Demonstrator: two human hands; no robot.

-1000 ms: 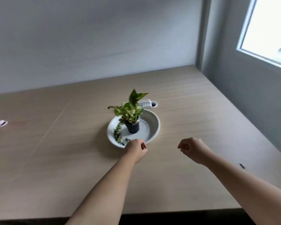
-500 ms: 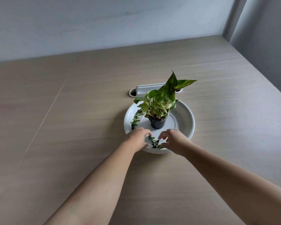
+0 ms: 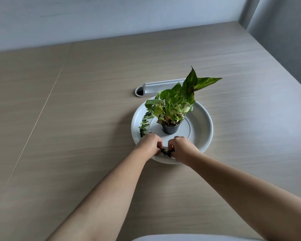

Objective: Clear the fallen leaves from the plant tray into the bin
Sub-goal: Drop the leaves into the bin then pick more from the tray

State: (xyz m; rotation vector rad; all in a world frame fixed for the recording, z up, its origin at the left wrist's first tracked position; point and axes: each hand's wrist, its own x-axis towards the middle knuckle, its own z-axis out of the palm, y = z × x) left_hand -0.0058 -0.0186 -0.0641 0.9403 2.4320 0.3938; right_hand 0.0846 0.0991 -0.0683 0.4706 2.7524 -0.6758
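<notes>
Two hands: the left hand [image 3: 150, 144] and the right hand [image 3: 182, 146] meet knuckle to knuckle over the tray's near rim.
Left hand: fingers curled down, pinching into the clump of fallen leaves [image 3: 166, 152].
Right hand: fingers curled likewise, gripping the same clump from the other side.
Fallen leaves: small, dark green with pale flecks; one clump between the hands, and one curved trail [image 3: 145, 123] along the tray's left inner edge.
Plant tray: one, round, pale grey [image 3: 204, 126], lying on the table [image 3: 76, 119] towards its far right corner.
Potted plant: one, with green leaves mottled yellow [image 3: 178, 101], browned at the base.
Pot: one, small and black [image 3: 170, 128], upright at the tray's centre.
Cable port: one white slot [image 3: 156, 87] set in the tabletop, just beyond the tray's far rim.
</notes>
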